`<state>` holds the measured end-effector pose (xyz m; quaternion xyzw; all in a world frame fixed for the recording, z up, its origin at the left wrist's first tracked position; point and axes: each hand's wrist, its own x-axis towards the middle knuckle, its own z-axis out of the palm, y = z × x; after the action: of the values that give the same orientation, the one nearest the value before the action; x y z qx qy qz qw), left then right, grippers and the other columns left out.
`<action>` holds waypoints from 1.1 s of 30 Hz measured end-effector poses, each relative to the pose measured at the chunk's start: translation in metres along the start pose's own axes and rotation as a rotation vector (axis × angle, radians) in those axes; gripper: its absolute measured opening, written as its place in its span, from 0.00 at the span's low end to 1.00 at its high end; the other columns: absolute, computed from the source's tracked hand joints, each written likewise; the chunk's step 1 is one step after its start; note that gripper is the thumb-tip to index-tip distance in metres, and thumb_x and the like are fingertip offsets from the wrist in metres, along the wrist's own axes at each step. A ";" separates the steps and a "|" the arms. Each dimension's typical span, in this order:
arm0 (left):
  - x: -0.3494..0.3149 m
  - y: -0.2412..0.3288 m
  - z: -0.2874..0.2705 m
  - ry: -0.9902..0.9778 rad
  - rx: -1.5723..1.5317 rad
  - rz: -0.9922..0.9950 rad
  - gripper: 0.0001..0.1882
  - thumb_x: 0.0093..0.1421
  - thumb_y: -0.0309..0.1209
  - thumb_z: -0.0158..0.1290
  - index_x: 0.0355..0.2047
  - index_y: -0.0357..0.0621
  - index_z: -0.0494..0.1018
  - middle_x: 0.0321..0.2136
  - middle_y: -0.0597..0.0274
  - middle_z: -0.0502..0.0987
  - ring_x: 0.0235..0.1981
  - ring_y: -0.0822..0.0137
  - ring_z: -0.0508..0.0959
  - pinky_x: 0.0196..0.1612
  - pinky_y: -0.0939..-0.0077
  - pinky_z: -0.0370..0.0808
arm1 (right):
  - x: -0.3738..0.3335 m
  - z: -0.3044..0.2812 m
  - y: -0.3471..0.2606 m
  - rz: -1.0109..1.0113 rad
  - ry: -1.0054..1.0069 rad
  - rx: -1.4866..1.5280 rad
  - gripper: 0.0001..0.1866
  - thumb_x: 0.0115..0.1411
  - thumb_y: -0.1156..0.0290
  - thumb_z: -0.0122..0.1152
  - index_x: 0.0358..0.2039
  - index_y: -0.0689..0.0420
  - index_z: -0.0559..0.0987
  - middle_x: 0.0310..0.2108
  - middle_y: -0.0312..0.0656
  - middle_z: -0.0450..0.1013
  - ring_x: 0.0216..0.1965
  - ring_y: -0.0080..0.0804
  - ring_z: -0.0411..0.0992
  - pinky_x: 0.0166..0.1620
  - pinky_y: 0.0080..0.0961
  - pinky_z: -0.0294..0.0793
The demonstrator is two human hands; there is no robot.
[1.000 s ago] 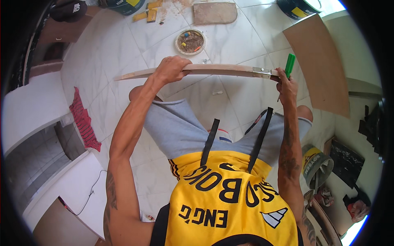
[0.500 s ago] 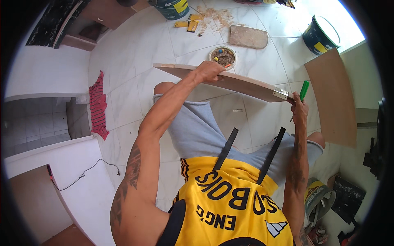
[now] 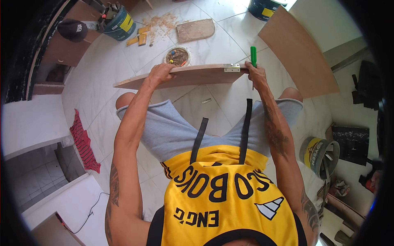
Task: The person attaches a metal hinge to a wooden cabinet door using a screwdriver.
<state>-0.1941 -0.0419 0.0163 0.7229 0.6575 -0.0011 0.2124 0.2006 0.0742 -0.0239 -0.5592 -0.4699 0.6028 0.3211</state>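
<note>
A long wooden board (image 3: 197, 77) is held on edge across the front of my knees. My left hand (image 3: 161, 74) is closed over its upper edge, left of the middle. A metal hinge (image 3: 232, 68) sits on the board near its right end. Just past that hinge, my right hand (image 3: 256, 74) is closed round a green-handled screwdriver (image 3: 253, 56), handle up, its thin shaft showing below the hand. The same hand's fingers also touch the board's end. On the floor between my legs lies a small metal plate (image 3: 207, 101), possibly a second hinge.
Beyond the board stands a round tub (image 3: 177, 56) of small hardware. A flat wood piece (image 3: 195, 30), yellow packets (image 3: 142, 39), sawdust and a bucket of tools (image 3: 119, 24) lie farther off. A large brown panel (image 3: 301, 55) leans at right; another bucket (image 3: 318, 156) is near my right arm.
My view has swung, so the surroundings sit differently in the picture. The board has tipped, its right end now farther up in view. Both hands keep their hold.
</note>
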 end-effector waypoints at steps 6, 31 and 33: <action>0.054 0.088 0.007 0.187 -0.311 0.235 0.33 0.56 0.45 0.66 0.57 0.39 0.73 0.48 0.50 0.81 0.50 0.53 0.81 0.52 0.62 0.77 | -0.005 0.002 -0.006 0.007 0.111 -0.029 0.16 0.66 0.59 0.62 0.36 0.61 0.78 0.24 0.41 0.77 0.15 0.16 0.58 0.17 0.19 0.56; 0.089 0.157 0.032 0.269 -0.507 0.093 0.14 0.55 0.45 0.65 0.40 0.56 0.84 0.37 0.70 0.84 0.36 0.66 0.84 0.39 0.72 0.78 | -0.083 -0.041 -0.166 -0.302 0.073 -0.199 0.11 0.65 0.68 0.63 0.45 0.60 0.81 0.34 0.35 0.76 0.32 0.17 0.71 0.37 0.17 0.70; 0.085 0.161 0.032 0.272 -0.511 0.094 0.13 0.54 0.43 0.66 0.39 0.55 0.84 0.36 0.70 0.84 0.34 0.67 0.83 0.37 0.71 0.78 | -0.092 -0.038 -0.170 -0.247 0.062 -0.278 0.12 0.63 0.70 0.63 0.45 0.61 0.81 0.33 0.36 0.77 0.32 0.18 0.73 0.36 0.17 0.71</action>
<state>-0.0202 0.0221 0.0126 0.6690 0.6248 0.2713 0.2974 0.2299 0.0576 0.1704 -0.5544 -0.6036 0.4707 0.3267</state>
